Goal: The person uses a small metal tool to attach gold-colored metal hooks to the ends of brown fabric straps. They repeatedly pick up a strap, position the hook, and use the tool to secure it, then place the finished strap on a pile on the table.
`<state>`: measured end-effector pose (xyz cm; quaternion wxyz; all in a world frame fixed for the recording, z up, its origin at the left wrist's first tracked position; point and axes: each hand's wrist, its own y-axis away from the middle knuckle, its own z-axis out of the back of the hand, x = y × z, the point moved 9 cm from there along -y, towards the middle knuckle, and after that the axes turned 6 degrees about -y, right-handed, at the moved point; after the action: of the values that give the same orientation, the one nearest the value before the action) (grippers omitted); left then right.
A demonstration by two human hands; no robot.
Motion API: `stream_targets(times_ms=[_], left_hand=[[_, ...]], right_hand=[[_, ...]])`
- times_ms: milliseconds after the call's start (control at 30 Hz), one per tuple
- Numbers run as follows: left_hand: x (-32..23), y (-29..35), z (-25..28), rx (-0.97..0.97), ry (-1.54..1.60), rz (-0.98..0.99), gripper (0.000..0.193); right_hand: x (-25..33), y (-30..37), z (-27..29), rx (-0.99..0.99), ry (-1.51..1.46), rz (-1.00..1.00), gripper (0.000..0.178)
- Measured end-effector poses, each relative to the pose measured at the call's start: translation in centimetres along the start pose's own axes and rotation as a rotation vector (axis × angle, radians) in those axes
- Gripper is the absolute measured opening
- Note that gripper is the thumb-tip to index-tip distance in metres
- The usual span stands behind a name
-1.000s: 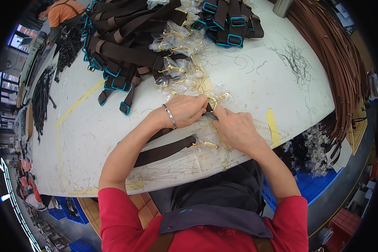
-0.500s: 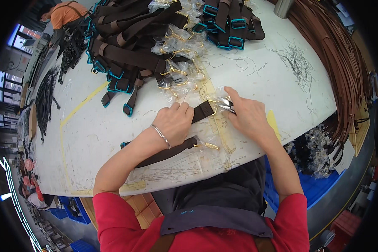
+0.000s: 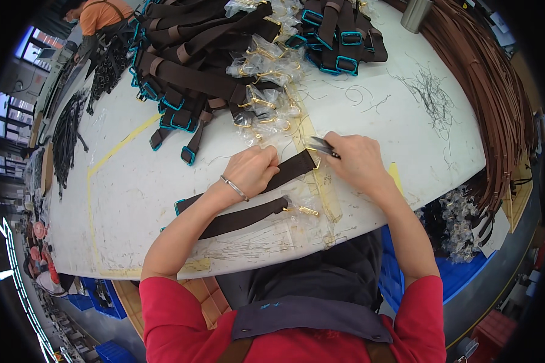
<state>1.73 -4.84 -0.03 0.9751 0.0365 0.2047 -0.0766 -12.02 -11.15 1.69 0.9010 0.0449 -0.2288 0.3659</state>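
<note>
The dark brown strap [image 3: 298,170] is lying aslant on the white counter [image 3: 133,212], passing under the left hand [image 3: 252,173], its gold fitting [image 3: 317,159] pointing toward the right hand [image 3: 358,158] and a blue-edged buckle [image 3: 179,207] showing near the left wrist. The left hand is curling its fingers in and pinching the strap between thumb and forefinger, partway along its length. The right hand is closing around small dark snips [image 3: 326,147], whose blades are pointing left, just above the fitting; motion is blurring them, so whether they are parted I cannot tell. Judging by its look, the strap is seeming light, flat and pliable, bending easily across its face while resisting stretch, not slippery and hardly fragile; the metal ends are probably weighing more than the band and swinging when lifted. The band close behind the gold fitting is offering the steadiest hold, pinched flat with fingers staying clear of the blades; gripping farther back is leaving that end freer to twist. Nearer the body, a second strap [image 3: 242,221] is resting apart, its gold clasp [image 3: 303,210] sitting in clear plastic that is likely proving slicker to grip.
</note>
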Motion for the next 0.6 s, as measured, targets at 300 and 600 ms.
stream_targets(times_ms=[300,600], left_hand=[[-3.6,-2.0,2.6,-0.127,-0.192,-0.107,0.014],[-5.1,-3.2,-1.3,0.021,-0.444,-0.138,0.009]], right_hand=[[-0.5,-1.1,-0.4,0.111,-0.065,-0.071,0.018],[-1.5,-0.9,-0.6,0.107,-0.204,-0.132,0.028]])
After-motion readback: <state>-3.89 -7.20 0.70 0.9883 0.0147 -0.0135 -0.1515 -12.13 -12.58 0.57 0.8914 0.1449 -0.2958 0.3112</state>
